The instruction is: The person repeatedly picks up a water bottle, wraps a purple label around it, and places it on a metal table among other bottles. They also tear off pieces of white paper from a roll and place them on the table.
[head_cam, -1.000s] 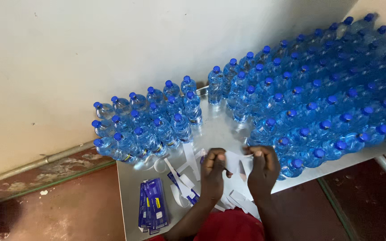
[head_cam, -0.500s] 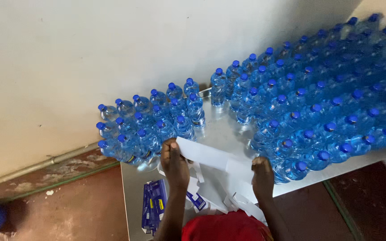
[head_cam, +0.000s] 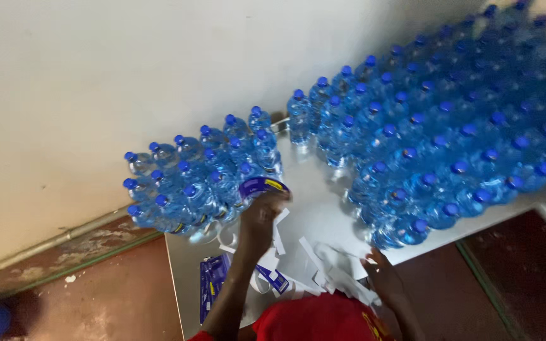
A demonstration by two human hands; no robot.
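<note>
My left hand [head_cam: 259,218] is raised at the near edge of the small cluster of blue-capped water bottles [head_cam: 191,177], holding a curled blue label [head_cam: 261,185] with a yellow patch against a bottle there. My right hand [head_cam: 382,273] rests low on the white table [head_cam: 320,208], on a heap of white backing strips [head_cam: 323,268]; whether it grips one I cannot tell. A large block of several rows of blue-capped bottles [head_cam: 450,126] fills the table's right side.
A stack of blue labels [head_cam: 212,285] lies at the table's near left edge. The pale wall [head_cam: 127,76] stands behind the bottles. Reddish floor [head_cam: 115,297] lies left and right of the table. My red sleeve [head_cam: 317,319] is at the bottom.
My left hand has lifted off the table and gone up to the small bottle cluster with a blue label. My right hand has stayed on the white strips.
</note>
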